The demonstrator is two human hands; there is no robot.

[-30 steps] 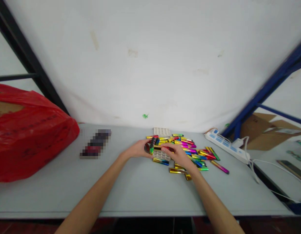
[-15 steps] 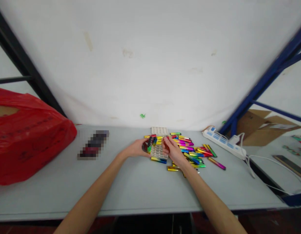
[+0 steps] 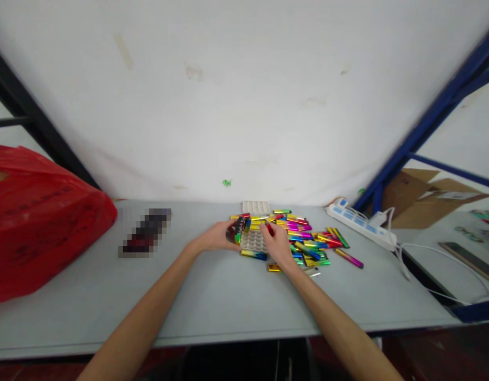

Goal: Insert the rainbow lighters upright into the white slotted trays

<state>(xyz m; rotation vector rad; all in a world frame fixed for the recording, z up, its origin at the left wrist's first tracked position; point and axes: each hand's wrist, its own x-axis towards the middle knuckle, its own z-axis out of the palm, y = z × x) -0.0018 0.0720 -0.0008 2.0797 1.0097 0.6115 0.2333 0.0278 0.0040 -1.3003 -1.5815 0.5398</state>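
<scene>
The left hand point(image 3: 217, 236), at the centre of the frame, is grasping a bunch point(image 3: 239, 226) of shiny sticks with dark ends, thumb and fingers wrapping its sides. Just right of centre, the right hand point(image 3: 277, 246) is pinching what seems to be a red stick point(image 3: 270, 229), mostly hidden by the fingers. Between the hands a pale dimpled tray point(image 3: 254, 241) is lying on the desk point(image 3: 212, 296), and a pile point(image 3: 300, 235) of sticks is spreading towards the right of the frame. Each stick is looking light and stiff, its glossy skin probably making it slippery; the bunch is likely needing a grip around its middle, across all its sticks, while single ones are suiting a pinch along the sides
</scene>
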